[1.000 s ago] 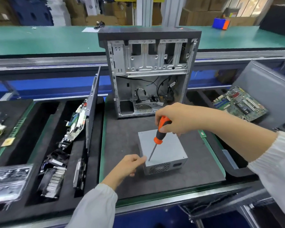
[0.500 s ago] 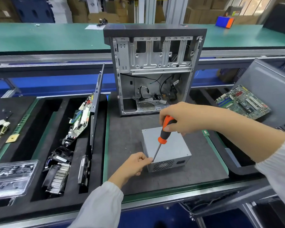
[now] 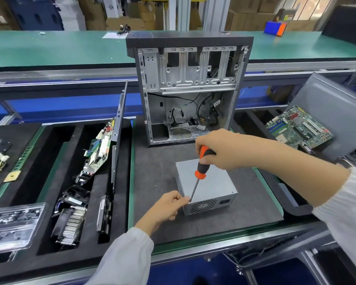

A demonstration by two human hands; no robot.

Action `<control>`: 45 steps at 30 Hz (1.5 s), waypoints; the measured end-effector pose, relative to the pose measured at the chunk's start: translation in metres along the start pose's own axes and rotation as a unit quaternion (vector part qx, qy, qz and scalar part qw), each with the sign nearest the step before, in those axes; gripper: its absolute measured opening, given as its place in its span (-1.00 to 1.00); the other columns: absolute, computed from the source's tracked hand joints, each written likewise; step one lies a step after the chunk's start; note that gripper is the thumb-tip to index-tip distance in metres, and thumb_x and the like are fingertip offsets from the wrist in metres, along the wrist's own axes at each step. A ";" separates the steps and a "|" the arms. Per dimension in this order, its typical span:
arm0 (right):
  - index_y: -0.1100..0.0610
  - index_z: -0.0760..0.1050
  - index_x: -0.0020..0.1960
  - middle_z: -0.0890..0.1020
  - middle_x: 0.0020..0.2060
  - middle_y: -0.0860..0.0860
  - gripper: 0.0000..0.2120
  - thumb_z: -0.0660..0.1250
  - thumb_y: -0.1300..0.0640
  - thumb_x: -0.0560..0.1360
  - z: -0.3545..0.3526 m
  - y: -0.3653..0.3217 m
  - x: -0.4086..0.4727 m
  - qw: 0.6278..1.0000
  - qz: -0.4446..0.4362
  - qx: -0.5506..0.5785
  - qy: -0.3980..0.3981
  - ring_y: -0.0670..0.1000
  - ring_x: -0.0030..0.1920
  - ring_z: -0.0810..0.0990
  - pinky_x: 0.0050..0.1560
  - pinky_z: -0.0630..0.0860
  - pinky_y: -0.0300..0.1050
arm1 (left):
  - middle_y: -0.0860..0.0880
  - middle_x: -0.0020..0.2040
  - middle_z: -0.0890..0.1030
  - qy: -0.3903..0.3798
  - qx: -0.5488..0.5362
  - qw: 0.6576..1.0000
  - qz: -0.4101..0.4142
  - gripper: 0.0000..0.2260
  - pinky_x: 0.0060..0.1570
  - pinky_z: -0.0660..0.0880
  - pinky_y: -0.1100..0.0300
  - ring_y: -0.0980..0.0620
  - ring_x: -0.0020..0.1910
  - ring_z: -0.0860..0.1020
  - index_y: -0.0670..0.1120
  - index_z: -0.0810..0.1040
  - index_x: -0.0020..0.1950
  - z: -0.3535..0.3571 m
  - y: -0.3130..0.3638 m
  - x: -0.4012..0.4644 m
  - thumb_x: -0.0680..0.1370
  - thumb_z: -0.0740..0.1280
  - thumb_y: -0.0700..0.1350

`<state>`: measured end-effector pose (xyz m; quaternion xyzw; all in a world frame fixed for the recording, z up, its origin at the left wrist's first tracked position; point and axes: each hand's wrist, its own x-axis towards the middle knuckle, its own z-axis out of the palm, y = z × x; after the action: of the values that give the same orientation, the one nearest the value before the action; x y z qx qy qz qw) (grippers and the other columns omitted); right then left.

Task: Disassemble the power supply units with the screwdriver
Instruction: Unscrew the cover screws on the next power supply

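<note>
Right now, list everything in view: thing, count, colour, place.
power supply unit: 1, grey, centre mat
screwdriver: 1, orange-black, tip at unit's near-left corner
computer case: 1, grey-black, upright behind unit
motherboard: 1, green, right
foam tray: 1, black, left, holding circuit board and heatsink fan
plastic bag: 1, clear, far left
left hand: at unit's near-left corner by tip
right hand: grips screwdriver

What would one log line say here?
right hand: grips screwdriver | tip: PSU near-left corner | left hand: at that corner
</note>
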<state>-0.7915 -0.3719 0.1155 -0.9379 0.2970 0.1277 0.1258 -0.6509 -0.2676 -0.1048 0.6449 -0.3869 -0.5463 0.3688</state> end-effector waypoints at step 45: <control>0.05 0.28 0.25 0.37 -0.14 0.01 -0.53 0.29 -0.20 0.49 -0.018 -0.037 -0.011 0.990 0.009 -0.142 -0.008 0.03 -0.26 0.48 -0.30 0.43 -0.08 | -0.02 -0.25 0.54 -0.019 0.110 0.955 0.276 -0.87 -0.18 0.39 0.37 0.18 -0.26 0.47 0.03 0.58 -0.23 -0.005 0.112 -0.018 0.48 0.47 -0.14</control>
<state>-0.7752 -0.3427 0.1420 -0.9424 0.2836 0.1770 -0.0080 -0.6585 -0.2989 0.0043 0.5390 -0.6146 -0.3892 0.4246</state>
